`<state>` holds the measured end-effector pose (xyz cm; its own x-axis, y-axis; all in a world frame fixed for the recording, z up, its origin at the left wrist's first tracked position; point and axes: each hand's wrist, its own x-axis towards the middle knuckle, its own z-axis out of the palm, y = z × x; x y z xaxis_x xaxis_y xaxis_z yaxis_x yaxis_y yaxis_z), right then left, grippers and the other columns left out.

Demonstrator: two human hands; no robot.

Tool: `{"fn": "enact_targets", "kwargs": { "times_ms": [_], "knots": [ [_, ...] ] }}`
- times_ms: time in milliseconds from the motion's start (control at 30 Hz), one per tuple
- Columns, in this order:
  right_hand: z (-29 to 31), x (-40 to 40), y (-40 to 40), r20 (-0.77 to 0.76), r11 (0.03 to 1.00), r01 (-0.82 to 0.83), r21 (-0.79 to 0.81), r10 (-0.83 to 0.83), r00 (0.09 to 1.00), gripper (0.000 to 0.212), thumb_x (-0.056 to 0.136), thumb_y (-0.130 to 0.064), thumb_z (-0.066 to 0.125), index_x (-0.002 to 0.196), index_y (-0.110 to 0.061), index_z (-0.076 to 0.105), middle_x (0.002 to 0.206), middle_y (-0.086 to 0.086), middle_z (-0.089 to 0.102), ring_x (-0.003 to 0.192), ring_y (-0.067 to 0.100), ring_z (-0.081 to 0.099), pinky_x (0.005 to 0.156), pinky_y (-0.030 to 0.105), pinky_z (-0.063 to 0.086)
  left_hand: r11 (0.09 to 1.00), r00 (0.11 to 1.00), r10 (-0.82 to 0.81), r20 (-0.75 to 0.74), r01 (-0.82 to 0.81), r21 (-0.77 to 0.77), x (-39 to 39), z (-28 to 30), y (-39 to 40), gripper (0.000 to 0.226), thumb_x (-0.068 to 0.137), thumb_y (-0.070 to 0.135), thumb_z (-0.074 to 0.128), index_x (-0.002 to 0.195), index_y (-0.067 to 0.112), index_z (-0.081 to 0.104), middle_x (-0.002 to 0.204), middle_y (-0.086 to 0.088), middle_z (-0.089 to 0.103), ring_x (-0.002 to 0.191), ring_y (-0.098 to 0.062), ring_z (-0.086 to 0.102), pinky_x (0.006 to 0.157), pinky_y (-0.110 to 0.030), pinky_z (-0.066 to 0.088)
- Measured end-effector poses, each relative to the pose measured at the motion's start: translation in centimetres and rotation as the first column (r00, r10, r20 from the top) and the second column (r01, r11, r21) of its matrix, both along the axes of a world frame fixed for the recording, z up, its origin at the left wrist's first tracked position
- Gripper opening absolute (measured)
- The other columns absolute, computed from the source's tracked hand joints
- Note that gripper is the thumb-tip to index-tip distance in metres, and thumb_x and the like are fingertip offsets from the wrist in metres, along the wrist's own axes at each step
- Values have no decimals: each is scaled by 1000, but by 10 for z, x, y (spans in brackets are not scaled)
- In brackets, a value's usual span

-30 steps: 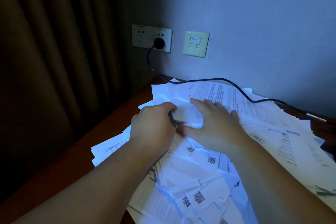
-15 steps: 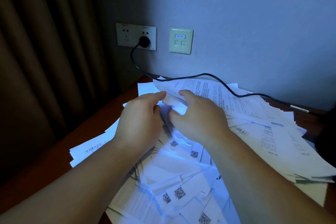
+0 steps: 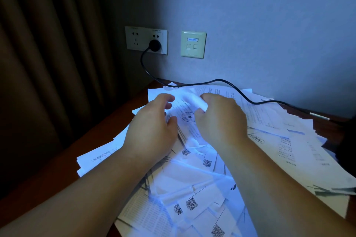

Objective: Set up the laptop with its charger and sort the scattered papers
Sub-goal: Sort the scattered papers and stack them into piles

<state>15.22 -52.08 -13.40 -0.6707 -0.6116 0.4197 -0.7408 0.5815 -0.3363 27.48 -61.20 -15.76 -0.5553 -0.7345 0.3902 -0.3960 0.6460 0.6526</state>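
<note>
At frame centre my right hand (image 3: pixel 219 119) pinches a curled sheet (image 3: pixel 194 102); my left hand (image 3: pixel 152 127) hovers loosely released. I'd lift slowly, clear of the charger cable (image 3: pixel 227 82).

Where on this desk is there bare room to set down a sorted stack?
Bare desk shows only as a strip along its left edge, between the curtain and the papers. Everything right of that is crowded: overlapping sheets, both hands, and the black cable trailing across the back.

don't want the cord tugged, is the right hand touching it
Apart. The head view shows the right hand gripping a paper, with printed sheets showing between it and the cord behind.
</note>
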Motion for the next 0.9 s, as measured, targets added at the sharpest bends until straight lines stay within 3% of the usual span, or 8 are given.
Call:
{"fn": "enact_targets", "kwargs": {
  "times_ms": [133,267,433,600,700,767,900],
  "knots": [
    [4,-4,2,49,990,35,-140,-28,998,32,88,-18,53,64,-17,33,59,-2,39,53,20,34,48,31,20,992,972,19,232,10,-123,0,1,1,43,102,28,56,143,39,55,138,12,63,120,-13,59,88,-26,51],
    [9,-6,1,107,988,9,-157,8,994,30,84,-16,54,63,-17,34,58,-2,36,54,20,30,49,31,22,992,953,-14,303,51,-113,1,0,-1,50,98,24,55,145,41,54,143,12,61,129,-16,56,96,-31,52],
    [20,-4,2,169,980,-2,-197,36,985,35,82,-16,55,63,-17,25,56,-2,26,55,23,24,49,31,18,981,953,-145,267,173,-84,2,-4,-3,57,89,22,59,141,46,57,160,6,40,147,-19,36,116,-39,40],
    [28,1,4,197,984,-34,-173,69,978,38,83,-14,55,64,-19,22,59,-2,23,56,22,21,51,31,18,962,963,-221,155,241,-129,0,-9,-5,39,91,22,63,118,47,74,144,11,58,134,-11,50,107,-35,45],
    [33,5,5,229,989,-65,-135,95,969,38,86,-16,54,65,-20,22,60,-1,25,54,21,22,50,30,18,962,974,-219,59,225,-153,-1,-7,-4,28,93,31,58,110,38,79,124,12,70,121,-10,59,96,-34,51],
    [38,9,6,273,986,-98,-132,131,953,38,87,-18,54,65,-20,23,60,-1,26,55,22,23,50,30,19,962,973,-228,35,231,-147,-1,-4,-3,25,94,24,62,110,32,81,116,9,74,115,-12,62,92,-35,52],
    [47,19,9,344,977,-131,-171,183,921,38,87,-20,55,66,-21,24,58,-4,23,57,21,21,51,30,16,973,983,-179,45,183,-137,4,3,2,51,86,0,54,119,31,76,125,10,71,118,-13,60,95,-25,47]
  ]
}}
